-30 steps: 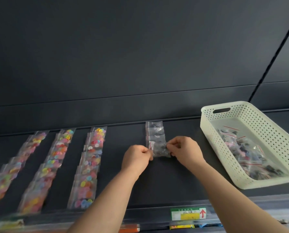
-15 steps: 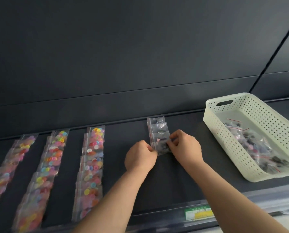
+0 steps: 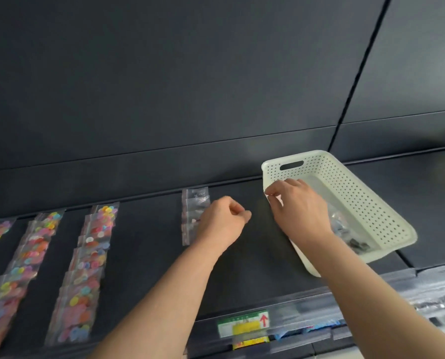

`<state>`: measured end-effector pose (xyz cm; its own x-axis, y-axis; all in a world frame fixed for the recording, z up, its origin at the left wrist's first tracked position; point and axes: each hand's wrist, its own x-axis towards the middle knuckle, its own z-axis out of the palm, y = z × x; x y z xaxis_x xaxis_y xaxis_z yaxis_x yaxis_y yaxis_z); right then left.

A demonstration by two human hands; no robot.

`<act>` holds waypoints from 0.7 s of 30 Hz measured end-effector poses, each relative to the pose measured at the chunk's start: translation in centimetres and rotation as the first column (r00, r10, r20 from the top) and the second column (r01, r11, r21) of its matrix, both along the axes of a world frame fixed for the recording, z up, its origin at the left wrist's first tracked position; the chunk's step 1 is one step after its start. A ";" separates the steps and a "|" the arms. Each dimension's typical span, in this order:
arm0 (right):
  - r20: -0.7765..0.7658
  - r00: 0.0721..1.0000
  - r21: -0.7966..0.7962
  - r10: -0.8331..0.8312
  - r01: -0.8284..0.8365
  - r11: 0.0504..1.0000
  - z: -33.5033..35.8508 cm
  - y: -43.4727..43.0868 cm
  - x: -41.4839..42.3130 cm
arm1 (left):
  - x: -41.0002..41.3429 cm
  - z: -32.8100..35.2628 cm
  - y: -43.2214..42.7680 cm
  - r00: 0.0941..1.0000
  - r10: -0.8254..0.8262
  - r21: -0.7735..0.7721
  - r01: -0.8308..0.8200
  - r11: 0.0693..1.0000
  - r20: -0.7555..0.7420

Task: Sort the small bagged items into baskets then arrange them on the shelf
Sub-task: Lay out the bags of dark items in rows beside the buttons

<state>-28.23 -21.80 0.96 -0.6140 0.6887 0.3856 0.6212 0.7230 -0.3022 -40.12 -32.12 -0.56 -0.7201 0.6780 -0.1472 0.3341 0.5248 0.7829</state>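
Dark shelf (image 3: 242, 270): left hand (image 3: 222, 220), fingers (image 3: 235, 209) curled together, empty, beside the basket (image 3: 358, 198); right hand (image 3: 299, 209) at its rim, grip unclear.

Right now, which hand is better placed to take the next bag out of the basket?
Right. The right hand hovers over the white basket near its bags; the left hand is curled at the dark bag row, farther off.

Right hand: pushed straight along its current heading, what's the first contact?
Likely the white basket: the right hand points up-left at its left rim, near the handle-slot end wall. Depth is unclear; the hand may already touch it.
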 end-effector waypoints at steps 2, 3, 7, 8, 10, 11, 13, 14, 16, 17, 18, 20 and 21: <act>0.045 0.998 -0.020 -0.039 0.040 0.999 0.1 2.2 2.5 | 2.1 0.7 1.9 0.999 -0.039 0.042 0.038 0.998 0.011; 0.079 0.995 -0.033 -0.053 0.056 0.998 0.0 3.3 3.7 | 3.0 1.0 2.7 0.999 -0.049 0.059 0.048 0.997 0.013; 0.211 0.976 -0.126 -0.059 0.087 0.988 -0.7 6.7 7.1 | 5.8 1.3 4.8 0.999 -0.032 0.096 0.032 0.995 0.007; 0.235 0.972 -0.163 -0.026 0.066 0.984 -0.9 7.2 7.5 | 6.3 1.3 5.1 1.000 -0.017 0.093 0.016 0.996 0.006; 0.298 0.952 -0.222 0.064 0.004 0.975 -1.1 7.8 7.9 | 6.8 1.1 5.4 1.000 0.017 0.085 -0.018 0.996 0.012; 0.334 0.938 -0.219 0.095 -0.020 0.975 -1.2 8.0 7.9 | 7.0 1.1 5.5 0.999 0.033 0.082 -0.034 0.996 0.017; 0.364 0.925 -0.176 0.109 -0.046 0.983 -1.2 8.2 7.9 | 7.2 1.1 5.5 0.998 0.061 0.085 -0.063 0.994 0.028; 0.347 0.933 -0.157 0.101 -0.048 0.986 -1.1 8.1 8.0 | 7.3 1.2 5.5 0.997 0.071 0.087 -0.073 0.993 0.028; 0.283 0.955 -0.144 0.084 -0.044 0.989 -0.7 8.1 8.0 | 7.4 1.3 5.4 0.996 0.083 0.096 -0.086 0.992 0.031; 0.245 0.966 -0.141 0.084 -0.051 0.989 -0.5 8.0 8.0 | 7.4 1.4 5.3 0.995 0.089 0.101 -0.092 0.991 0.037; 0.193 0.977 -0.149 0.090 -0.061 0.987 -0.3 8.0 8.0 | 7.4 1.5 5.2 0.995 0.092 0.106 -0.097 0.990 0.044; -0.002 0.996 -0.270 0.086 -0.083 0.959 0.6 7.7 7.7 | 7.5 1.7 4.9 0.994 0.089 0.132 -0.097 0.987 0.062; -0.121 0.991 -0.361 0.060 -0.100 0.927 1.1 7.4 7.4 | 7.5 2.0 4.6 0.993 0.081 0.157 -0.094 0.983 0.086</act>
<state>-20.83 -14.41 2.09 -0.6422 0.7447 0.1819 0.5159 0.5954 -0.6159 -32.65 -27.49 1.42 -0.7683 0.6323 -0.0998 0.2264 0.4143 0.8815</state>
